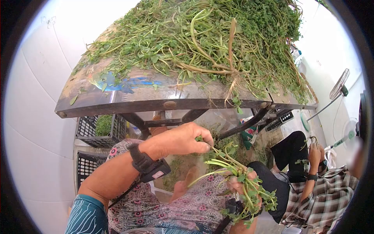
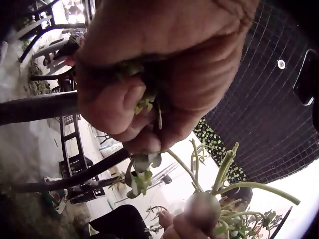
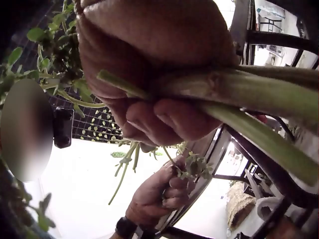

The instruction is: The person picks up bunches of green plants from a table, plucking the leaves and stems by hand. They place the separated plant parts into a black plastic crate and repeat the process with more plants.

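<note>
In the head view, my left hand point(image 1: 181, 139) pinches a thin leafy stem between thumb and fingers, above my lap. To its right, my right hand point(image 1: 246, 182) grips a bunch of green stems point(image 1: 233, 165) whose leaves hang down past the hand. Curled fingers of the left hand point(image 2: 159, 69) close round small leaves point(image 2: 142, 181) in the left wrist view. Thick cut stems point(image 3: 259, 119) pass through the curled right hand point(image 3: 159, 74) in the right wrist view, with the left hand point(image 3: 162, 191) just beyond.
A large heap of greens point(image 1: 156, 43) covers much of the wooden table point(image 1: 136, 93); a rooted plant point(image 1: 230, 50) lies near its front edge. Black crates point(image 1: 83, 165) stand below left, one holding greens point(image 1: 103, 125). A person in a checked shirt point(image 1: 323, 191) sits at right, near a fan point(image 1: 339, 84).
</note>
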`<state>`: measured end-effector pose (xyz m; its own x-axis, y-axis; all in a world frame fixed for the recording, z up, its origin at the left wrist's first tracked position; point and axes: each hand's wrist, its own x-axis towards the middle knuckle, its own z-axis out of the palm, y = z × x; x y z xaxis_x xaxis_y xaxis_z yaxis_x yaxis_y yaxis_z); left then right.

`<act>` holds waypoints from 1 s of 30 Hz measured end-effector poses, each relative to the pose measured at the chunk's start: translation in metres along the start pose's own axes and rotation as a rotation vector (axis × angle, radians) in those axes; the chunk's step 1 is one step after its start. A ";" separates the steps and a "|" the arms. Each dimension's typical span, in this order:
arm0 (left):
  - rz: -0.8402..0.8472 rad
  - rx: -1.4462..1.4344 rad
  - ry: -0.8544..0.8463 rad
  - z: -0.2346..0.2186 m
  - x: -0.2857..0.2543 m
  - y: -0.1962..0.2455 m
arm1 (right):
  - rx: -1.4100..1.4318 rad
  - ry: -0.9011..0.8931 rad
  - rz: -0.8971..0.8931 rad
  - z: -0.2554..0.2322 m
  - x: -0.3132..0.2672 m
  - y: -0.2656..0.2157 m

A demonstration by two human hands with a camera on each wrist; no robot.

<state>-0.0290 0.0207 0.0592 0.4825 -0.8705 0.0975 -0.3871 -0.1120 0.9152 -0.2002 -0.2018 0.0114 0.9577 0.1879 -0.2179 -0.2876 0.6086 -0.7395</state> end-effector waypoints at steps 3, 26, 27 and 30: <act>-0.116 -0.026 -0.011 -0.005 -0.004 0.017 | -0.531 0.224 -0.147 0.022 -0.001 0.005; -0.025 0.027 -0.013 -0.001 -0.003 0.004 | 0.070 -0.085 0.053 -0.007 0.010 -0.007; -0.128 -0.002 -0.013 -0.004 -0.005 0.016 | 0.067 -0.075 0.035 -0.010 0.009 -0.005; -0.265 -0.212 0.115 -0.008 -0.006 0.023 | 0.006 0.053 -0.187 0.007 -0.002 -0.005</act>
<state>-0.0350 0.0273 0.0828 0.6338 -0.7639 -0.1216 -0.0709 -0.2140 0.9743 -0.2006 -0.1999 0.0197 0.9935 0.0307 -0.1100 -0.1045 0.6336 -0.7666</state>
